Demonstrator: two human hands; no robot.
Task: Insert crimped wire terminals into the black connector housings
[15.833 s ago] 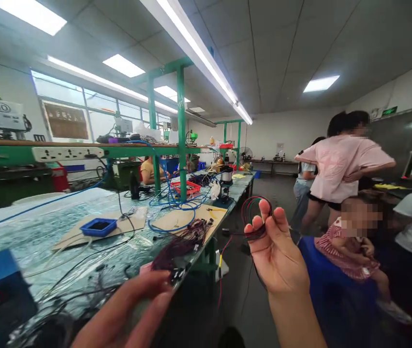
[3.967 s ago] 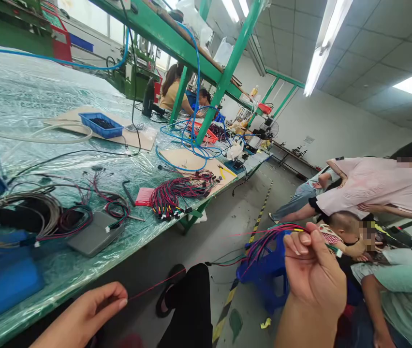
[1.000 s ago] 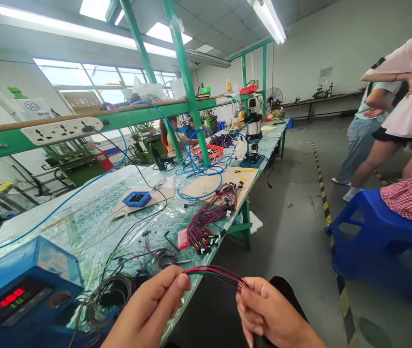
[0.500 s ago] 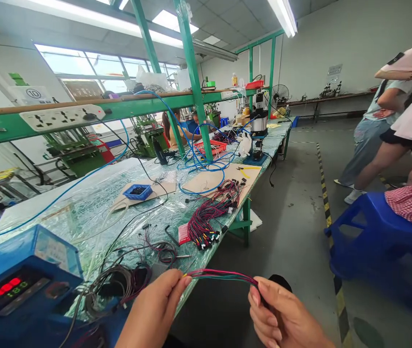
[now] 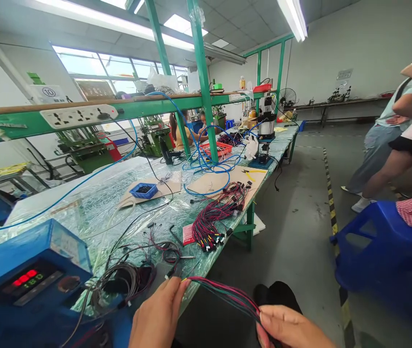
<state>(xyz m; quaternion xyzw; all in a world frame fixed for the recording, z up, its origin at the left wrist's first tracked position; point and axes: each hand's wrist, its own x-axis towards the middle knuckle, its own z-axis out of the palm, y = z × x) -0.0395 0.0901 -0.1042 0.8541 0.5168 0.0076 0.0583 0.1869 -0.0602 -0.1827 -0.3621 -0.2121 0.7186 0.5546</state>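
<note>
A thin bundle of red, black and green wires (image 5: 224, 291) stretches between my two hands in front of the table's edge. My left hand (image 5: 160, 309) pinches its left end, where a bit of yellow and a small connector show at the fingertips. Farther along the bundle, my right hand (image 5: 289, 325) is closed around the wires, and their right end is hidden by the fingers. On the table beyond lies a big pile of similar red and black wire harnesses (image 5: 215, 217), with a red card (image 5: 188, 234) partly under it.
A blue machine (image 5: 32, 270) with a red and green digital display stands at the left. Loose grey cables (image 5: 126, 280) lie beside it. Farther back are a blue tray (image 5: 143, 190), yellow-handled pliers (image 5: 255, 171) and a small press (image 5: 266, 130). Blue stools (image 5: 380, 241) and people are at right.
My right hand has moved lower and its fingers have turned over the wires, which now slope down to the right. My left hand keeps its pinch. The view has shifted slightly left.
</note>
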